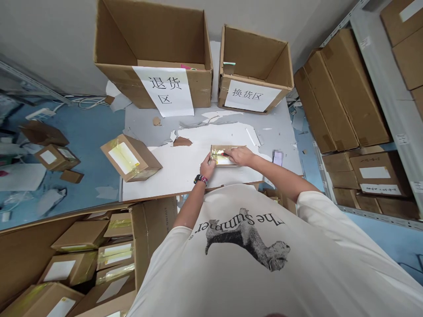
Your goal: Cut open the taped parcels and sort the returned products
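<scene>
A small cardboard box (pixel 225 163) with shiny yellow tape and a white label lies on the white-topped table (pixel 178 169), close to my body. My left hand (pixel 207 166), with a colourful band on its wrist, grips the box's left end. Over the right part of the box, my right hand (pixel 242 156) is closed round a slim dark-and-red tool (pixel 226 154) that looks like a box cutter. Its tip points left along the taped top; most of the tool is hidden by the fingers. Whether the tape is cut I cannot tell.
A larger taped box (pixel 145 155) stands tilted at the table's left. Two labelled open cartons (pixel 202 90) (pixel 280 94) line the back. Torn paper scraps (pixel 182 141) and a phone-like object (pixel 277 157) lie about. A big carton (pixel 140 237) of parcels is lower left; shelves (pixel 366 149) of boxes stand right.
</scene>
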### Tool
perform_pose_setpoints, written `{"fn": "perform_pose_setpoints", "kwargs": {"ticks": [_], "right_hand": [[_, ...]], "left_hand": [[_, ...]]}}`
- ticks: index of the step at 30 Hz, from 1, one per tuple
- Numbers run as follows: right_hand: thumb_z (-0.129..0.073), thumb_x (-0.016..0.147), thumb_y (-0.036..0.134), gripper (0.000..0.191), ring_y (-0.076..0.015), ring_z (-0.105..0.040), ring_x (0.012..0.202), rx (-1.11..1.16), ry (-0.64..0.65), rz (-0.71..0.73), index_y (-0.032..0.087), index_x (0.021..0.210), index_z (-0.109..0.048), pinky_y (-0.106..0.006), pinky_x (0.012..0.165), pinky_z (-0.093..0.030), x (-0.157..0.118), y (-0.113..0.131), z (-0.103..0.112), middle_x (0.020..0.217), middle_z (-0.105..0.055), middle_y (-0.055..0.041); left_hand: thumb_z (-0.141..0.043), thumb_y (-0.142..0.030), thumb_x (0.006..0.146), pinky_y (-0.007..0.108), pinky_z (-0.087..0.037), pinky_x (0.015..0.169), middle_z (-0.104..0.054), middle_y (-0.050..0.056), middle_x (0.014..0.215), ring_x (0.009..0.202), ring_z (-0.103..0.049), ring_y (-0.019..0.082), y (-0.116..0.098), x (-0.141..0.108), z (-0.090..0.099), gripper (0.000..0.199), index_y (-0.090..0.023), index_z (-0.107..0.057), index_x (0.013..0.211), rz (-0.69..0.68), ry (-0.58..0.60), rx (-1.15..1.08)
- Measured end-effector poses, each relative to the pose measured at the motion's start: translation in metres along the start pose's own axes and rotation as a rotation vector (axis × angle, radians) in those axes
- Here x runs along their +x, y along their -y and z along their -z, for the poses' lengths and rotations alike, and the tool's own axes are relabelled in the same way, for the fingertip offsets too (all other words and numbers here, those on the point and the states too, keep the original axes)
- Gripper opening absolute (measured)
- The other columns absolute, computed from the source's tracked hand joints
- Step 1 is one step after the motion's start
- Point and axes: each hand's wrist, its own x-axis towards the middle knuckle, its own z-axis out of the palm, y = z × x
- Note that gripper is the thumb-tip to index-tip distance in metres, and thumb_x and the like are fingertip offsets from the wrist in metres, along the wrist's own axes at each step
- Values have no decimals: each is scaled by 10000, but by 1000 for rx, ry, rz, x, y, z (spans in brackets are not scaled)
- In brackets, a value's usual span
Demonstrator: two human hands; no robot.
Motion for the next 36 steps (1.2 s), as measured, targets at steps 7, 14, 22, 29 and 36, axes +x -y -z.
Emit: {"fn": "perform_pose_setpoints", "kwargs": {"ticks": [7, 14, 22, 29, 36], "right_hand": [[-372, 1218, 292, 500, -386, -805, 1305, -43, 31, 35, 234, 1661, -597, -454, 1020, -562, 7, 0, 4, 1368, -850, -204], [-465, 1163, 228, 479, -367, -823, 1264, -62, 42, 33, 205, 1604, -650, -444, 1028, -574, 8, 7, 12, 1315, -861, -221], [-535, 1117, 229, 506, -383, -816, 1281, -78, 40, 11, 204, 1609, -651, -455, 1052, -569, 1, 1, 15, 1374, -848, -228], [-495, 1141, 201, 461, -367, -820, 1302, -91, 54, 4, 191, 1559, -691, -430, 1035, -574, 6, 12, 17, 1359, -852, -228], [-491, 1148, 224, 501, -367, -816, 1291, -75, 40, 0, 213, 1617, -668, -426, 1021, -574, -5, 0, 10, 1376, -850, -213]], "left_hand": [[-639, -378, 1053, 374, -559, 1221, -812, 38, 1548, 1405, -758, 291, 1, 1, -2, 697, -289, -652, 1744, -2, -12, 5], [-692, -449, 1040, 388, -560, 1210, -820, 52, 1536, 1430, -746, 321, -5, -1, -2, 718, -302, -654, 1742, 39, -7, 48], [-738, -518, 1031, 424, -572, 1163, -862, 62, 1419, 1333, -775, 350, -5, -1, -1, 686, -333, -705, 1692, 47, -8, 52], [-708, -486, 1031, 407, -588, 1095, -882, 53, 1317, 1210, -794, 327, -7, 1, -1, 639, -330, -743, 1650, 45, -22, 80], [-685, -480, 1048, 425, -579, 1122, -870, 52, 1368, 1247, -788, 337, -12, -1, 1, 603, -354, -752, 1633, 45, 7, 96]]}}
